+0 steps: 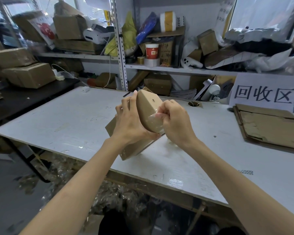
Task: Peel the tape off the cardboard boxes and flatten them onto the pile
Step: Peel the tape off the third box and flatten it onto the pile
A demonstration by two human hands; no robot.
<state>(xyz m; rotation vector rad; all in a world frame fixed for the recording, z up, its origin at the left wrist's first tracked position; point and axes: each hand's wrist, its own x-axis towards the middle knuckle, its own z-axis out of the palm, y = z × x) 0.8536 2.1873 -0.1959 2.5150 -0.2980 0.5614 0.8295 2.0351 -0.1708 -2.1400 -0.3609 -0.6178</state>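
Observation:
A small brown cardboard box (147, 106) is held tilted above the white table (66, 122). My left hand (130, 120) grips its left side, fingers up along the edge and thumb under the lower corner. My right hand (174, 120) pinches a strip of clear tape (154, 117) on the box's right face, fingers curled round it. Another cardboard piece (134, 150) lies under the box on the table, partly hidden by my left hand and wrist. The pile of flattened cardboard (270, 126) lies at the table's right side.
A white sign (263, 94) with large black characters stands behind the pile. Cluttered shelves (159, 67) with boxes, tape rolls and a cup rise behind the table. Stacked boxes (29, 74) sit on a dark table at left. Crumpled tape scraps (112, 192) cover the floor below.

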